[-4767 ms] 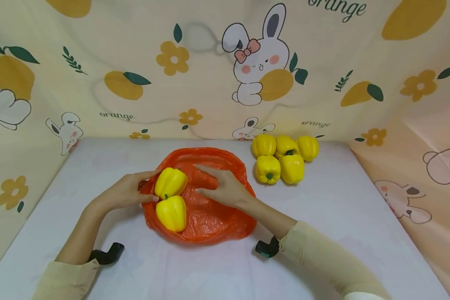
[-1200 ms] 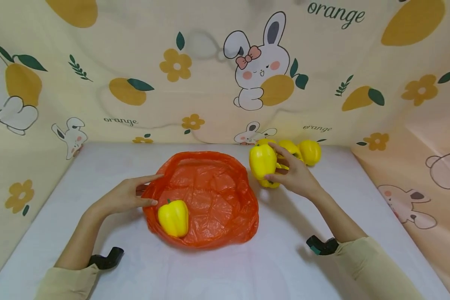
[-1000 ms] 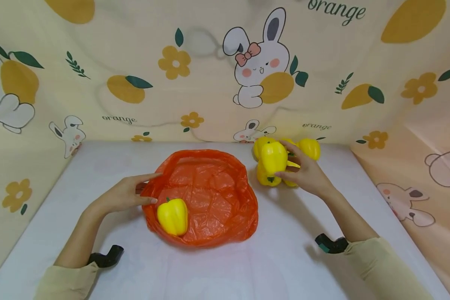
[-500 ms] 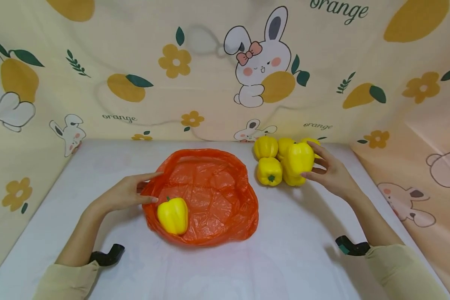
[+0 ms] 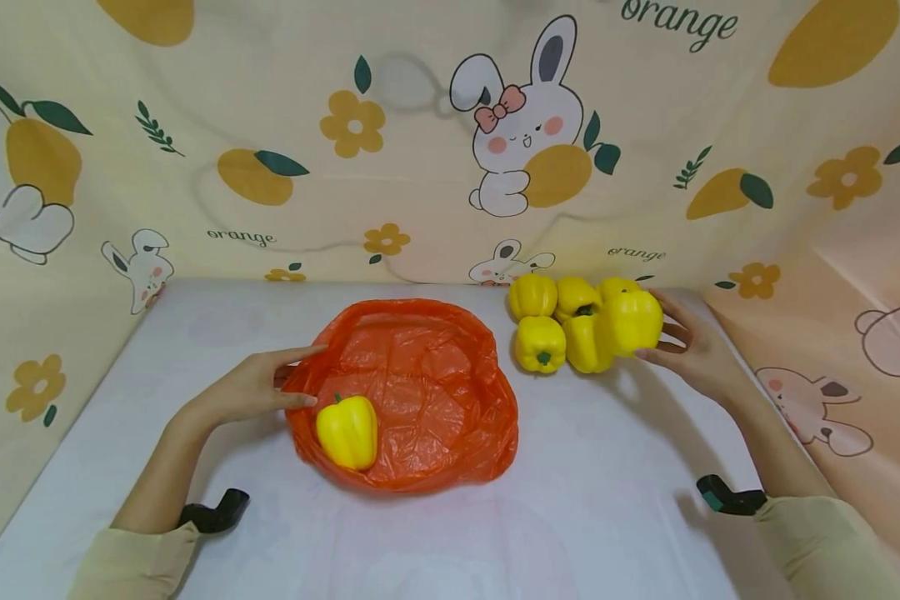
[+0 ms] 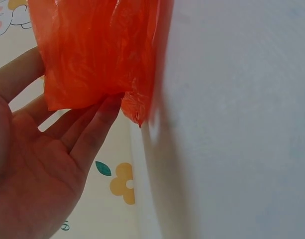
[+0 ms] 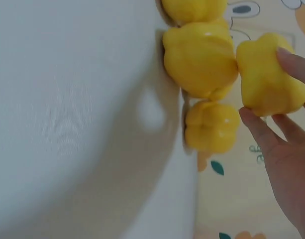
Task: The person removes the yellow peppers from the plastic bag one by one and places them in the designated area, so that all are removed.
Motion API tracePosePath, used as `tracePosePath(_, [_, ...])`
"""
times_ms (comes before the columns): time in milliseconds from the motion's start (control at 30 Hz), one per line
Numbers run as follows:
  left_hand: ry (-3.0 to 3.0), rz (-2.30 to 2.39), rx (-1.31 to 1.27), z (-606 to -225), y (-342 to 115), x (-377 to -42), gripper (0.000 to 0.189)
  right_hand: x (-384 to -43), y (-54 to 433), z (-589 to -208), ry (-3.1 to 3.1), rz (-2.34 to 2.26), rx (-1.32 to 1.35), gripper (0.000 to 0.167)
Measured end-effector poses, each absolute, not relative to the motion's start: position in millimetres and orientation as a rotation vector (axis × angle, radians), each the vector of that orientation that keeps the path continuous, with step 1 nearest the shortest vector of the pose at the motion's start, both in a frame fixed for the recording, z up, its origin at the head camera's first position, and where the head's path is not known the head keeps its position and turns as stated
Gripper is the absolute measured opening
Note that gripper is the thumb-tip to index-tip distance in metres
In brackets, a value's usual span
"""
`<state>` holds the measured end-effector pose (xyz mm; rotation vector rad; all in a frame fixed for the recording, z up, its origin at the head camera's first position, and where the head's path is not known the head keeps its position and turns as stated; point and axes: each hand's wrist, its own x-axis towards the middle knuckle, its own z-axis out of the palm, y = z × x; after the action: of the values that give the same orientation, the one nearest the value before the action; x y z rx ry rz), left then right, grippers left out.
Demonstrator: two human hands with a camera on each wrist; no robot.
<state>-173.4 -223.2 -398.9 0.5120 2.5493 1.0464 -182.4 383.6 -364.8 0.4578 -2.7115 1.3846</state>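
A red plastic bag (image 5: 420, 400) lies spread wide, its rim rolled, with a yellow bell pepper (image 5: 347, 433) inside at the near left. My left hand (image 5: 251, 387) holds the bag's left rim; in the left wrist view the fingertips (image 6: 105, 112) pass behind the hanging red film. At the right, my right hand (image 5: 693, 350) grips another yellow bell pepper (image 5: 633, 322) between thumb and fingers. This pepper is raised above the table in the right wrist view, overlapping the far-right pepper (image 5: 617, 287) in the head view.
Several more yellow bell peppers stand grouped at the back right, including a front-left pepper (image 5: 540, 344) and a front-right pepper (image 5: 587, 343). A patterned cloth (image 5: 412, 183) rises behind the white table (image 5: 420, 542). Black wrist cameras sit at both sleeves.
One of the two peppers in the bag has been taken out. My right hand has carried a pepper rightward over the group to its right side. The left hand has stayed at the rim.
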Motion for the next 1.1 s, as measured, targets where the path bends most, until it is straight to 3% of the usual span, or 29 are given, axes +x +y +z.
tracePosePath(200, [2.538, 1.060, 0.521, -399.2, -223.2, -174.1, 0.075, -182.7, 395.9, -368.8, -2.645, 1.412, 0.493, 0.087])
tracePosePath(500, [2.544, 1.052, 0.526, -399.6, -222.0, -175.3, 0.075, -177.3, 410.4, -386.7, -2.861, 1.379, 0.245, 0.089])
tracePosePath(1100, [2.542, 1.059, 0.532, -404.1, -223.2, -176.4, 0.074, -185.0, 413.7, -418.6, -2.894, 1.417, 0.215, 0.099])
